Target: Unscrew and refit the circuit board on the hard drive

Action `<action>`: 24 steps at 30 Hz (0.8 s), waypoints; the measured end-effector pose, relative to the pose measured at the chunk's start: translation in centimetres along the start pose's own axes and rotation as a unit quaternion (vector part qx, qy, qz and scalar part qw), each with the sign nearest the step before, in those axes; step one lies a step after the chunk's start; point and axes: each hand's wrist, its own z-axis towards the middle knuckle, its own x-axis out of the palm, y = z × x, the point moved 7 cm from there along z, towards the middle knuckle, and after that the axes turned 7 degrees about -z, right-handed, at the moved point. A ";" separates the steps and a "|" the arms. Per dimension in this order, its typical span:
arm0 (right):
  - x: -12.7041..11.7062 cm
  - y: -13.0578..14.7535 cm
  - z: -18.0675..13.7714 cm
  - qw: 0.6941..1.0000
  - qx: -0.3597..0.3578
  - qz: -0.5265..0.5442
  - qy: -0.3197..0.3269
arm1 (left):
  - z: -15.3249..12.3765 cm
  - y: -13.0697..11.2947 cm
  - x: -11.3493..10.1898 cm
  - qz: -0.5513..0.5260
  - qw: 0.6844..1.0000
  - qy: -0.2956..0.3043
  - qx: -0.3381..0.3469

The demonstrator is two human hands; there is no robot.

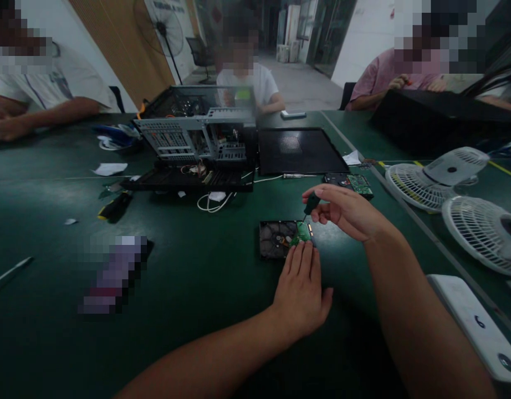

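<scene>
A hard drive (273, 239) lies on the green tabletop, its dark casing facing up and a green circuit board (304, 231) at its right end. My left hand (300, 285) presses outstretched fingers on the near edge of that board, thumb apart, holding nothing. Above the drive's far right corner, my right hand (342, 210) pinches a small dark green screwdriver (311, 206). Its thin shaft points down and its tip is at the board; whether it sits in a screw is too small to tell. Just beyond my right hand rests a second hard drive with a green board (359, 185).
An opened computer case (197, 136) stands ahead, beside a black side panel (301, 151). A yellow-black screwdriver (115, 206) and a pixelated purple object (115, 274) lie left. White fans (413, 185) and a white device (467, 316) occupy the right. Several people sit across the table.
</scene>
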 end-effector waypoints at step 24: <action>-0.4 0.0 0.1 0.998 0.032 -0.044 -0.036 | 0.3 0.2 -1.0 0.006 0.999 0.036 -0.003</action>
